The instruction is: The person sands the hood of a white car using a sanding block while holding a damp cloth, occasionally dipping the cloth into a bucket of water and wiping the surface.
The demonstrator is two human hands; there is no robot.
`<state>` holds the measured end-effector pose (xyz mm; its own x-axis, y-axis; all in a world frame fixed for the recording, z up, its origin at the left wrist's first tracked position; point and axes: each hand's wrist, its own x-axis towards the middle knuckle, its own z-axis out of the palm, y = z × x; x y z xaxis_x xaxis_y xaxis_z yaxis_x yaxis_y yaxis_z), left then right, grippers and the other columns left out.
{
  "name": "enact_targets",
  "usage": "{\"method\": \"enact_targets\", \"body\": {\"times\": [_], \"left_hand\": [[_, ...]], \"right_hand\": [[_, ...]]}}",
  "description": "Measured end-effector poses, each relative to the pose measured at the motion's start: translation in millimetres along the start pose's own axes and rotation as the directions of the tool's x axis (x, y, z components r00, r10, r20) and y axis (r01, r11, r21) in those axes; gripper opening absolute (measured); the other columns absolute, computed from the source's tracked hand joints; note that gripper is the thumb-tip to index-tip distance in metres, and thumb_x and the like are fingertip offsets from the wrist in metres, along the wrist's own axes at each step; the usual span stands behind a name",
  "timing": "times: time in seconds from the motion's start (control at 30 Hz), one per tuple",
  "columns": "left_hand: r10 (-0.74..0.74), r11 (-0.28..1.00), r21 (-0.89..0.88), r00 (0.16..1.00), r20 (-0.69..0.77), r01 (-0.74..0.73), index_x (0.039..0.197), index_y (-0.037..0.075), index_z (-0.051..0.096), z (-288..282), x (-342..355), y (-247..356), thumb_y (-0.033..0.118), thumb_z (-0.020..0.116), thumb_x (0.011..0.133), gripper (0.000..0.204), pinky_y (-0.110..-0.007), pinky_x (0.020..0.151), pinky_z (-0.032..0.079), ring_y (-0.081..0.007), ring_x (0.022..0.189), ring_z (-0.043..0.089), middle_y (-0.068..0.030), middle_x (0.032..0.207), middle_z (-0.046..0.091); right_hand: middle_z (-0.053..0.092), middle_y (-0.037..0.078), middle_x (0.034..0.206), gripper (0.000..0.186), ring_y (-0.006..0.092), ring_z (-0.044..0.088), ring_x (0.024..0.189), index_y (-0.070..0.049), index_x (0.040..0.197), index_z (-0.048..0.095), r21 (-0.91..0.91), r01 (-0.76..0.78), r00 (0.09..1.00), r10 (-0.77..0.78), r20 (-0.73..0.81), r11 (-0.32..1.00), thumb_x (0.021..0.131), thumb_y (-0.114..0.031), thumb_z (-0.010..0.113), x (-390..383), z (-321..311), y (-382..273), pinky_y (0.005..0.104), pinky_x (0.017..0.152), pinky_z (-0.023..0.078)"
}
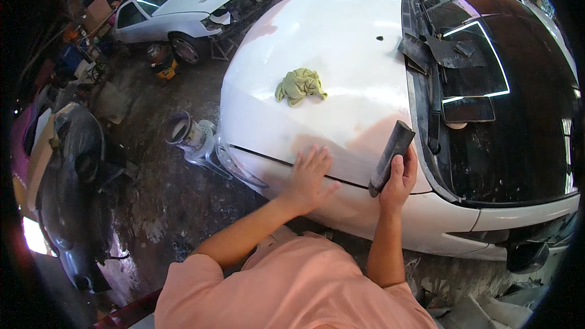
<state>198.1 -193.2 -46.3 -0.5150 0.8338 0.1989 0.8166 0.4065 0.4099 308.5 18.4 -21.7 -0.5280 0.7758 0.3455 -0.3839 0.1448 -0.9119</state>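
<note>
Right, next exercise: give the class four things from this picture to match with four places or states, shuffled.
Things
1. Green cloth
2. Left hand
3. Right hand
4. Bucket

Places or states
A. Gripping a long dark block
B. Beside the car's headlight
C. Crumpled on the white hood
D. Palm down, fingers spread, over the dark seam

Pairs: 1-C, 2-D, 3-A, 4-B

White car hood [341, 27], patched in pinkish brown, carries one crumpled yellow-green cloth [300, 86] near its middle. Dark windshield [530, 140], adjoining, carries loose black sheets [458, 55] and one flat, dark rectangular object [469, 110].
</note>
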Motion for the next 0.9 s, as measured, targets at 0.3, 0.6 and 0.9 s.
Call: {"method": "enact_targets", "body": {"times": [0.3,0.6,0.9], "left_hand": [[0.603,0.569,0.627,0.788,0.123,-0.533,0.121,0.004,0.070,-96.7,102.4,-50.8,0.024,0.062,0.093,0.035,-0.056,0.122,0.037,-0.0367,0.149,0.044,-0.0185,0.151,0.056],[0.259,0.943,0.004,0.740,0.621,-0.333,0.099,0.013,0.064,-74.6,59.8,-4.6,0.021,0.058,0.096,0.010,-0.045,0.086,0.055,-0.0264,0.105,0.069,-0.0148,0.108,0.070],[0.751,0.366,0.226,0.431,0.501,-0.902,0.085,0.011,0.077,-118.1,19.8,-46.2,0.022,0.064,0.088,0.017,-0.041,0.087,0.055,-0.0267,0.099,0.069,-0.0060,0.097,0.074]], "right_hand": [[0.062,0.010,0.136,0.047,0.0171,0.060,0.118,0.005,0.149,0.053,-0.004,-0.040,0.999,0.040,0.031,0.999,0.108,-0.016,0.062,2.8,-9.6,2.9,0.0324,0.104,0.048],[0.071,0.015,0.122,0.035,0.0331,0.066,0.109,-0.006,0.130,0.072,-0.264,0.329,0.607,0.011,0.795,0.907,0.097,-0.018,0.075,27.8,37.9,-110.0,0.0414,0.094,0.053],[0.072,0.013,0.114,0.031,0.0355,0.064,0.103,-0.009,0.126,0.075,-0.486,0.605,0.573,0.079,0.816,0.631,0.096,-0.018,0.074,31.6,166.6,-87.9,0.0450,0.091,0.054]]}}
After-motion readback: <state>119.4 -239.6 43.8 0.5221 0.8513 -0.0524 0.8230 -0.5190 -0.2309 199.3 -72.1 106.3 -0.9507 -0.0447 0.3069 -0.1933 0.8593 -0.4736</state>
